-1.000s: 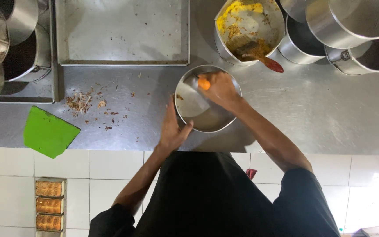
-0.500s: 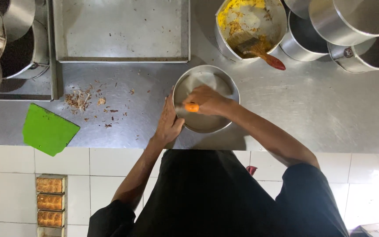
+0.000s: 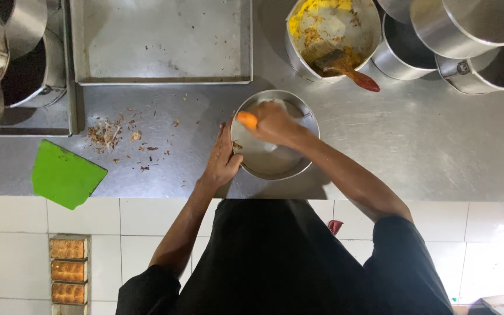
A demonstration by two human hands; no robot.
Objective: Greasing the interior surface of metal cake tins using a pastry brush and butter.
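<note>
Head view shows the right hand (image 3: pixel 275 122) inside the round steel pan (image 3: pixel 307 160) on the desk (image 3: pixel 409 140), its fingers closed around a tool with an orange handle (image 3: pixel 247 119). A second ago that orange end sat near the pan's far rim; it has since swung round to the near left side, close to the left hand (image 3: pixel 221 160). Judging by that sweep, the tool is being worked around the inside of the pan, a whitish layer showing on its base. The left hand has kept its place, fingers spread flat against the pan's left wall, steadying it rather than gripping anything.

Counted: one pan in hand; one rectangular steel tray (image 3: pixel 158 41) beyond it, bare; one bowl with yellow mixture (image 3: pixel 333 29) to the upper right, holding one brush with a red handle (image 3: pixel 351 73); at least three more steel pots (image 3: pixel 468 29) crowded at the far right, partly cut off; one green scraper (image 3: pixel 65 174) lying at the desk's near left edge; one scatter of brown crumbs (image 3: pixel 109 135) between scraper and tray. Further steel vessels (image 3: pixel 7 52) stand at the far left, their number unclear.
</note>
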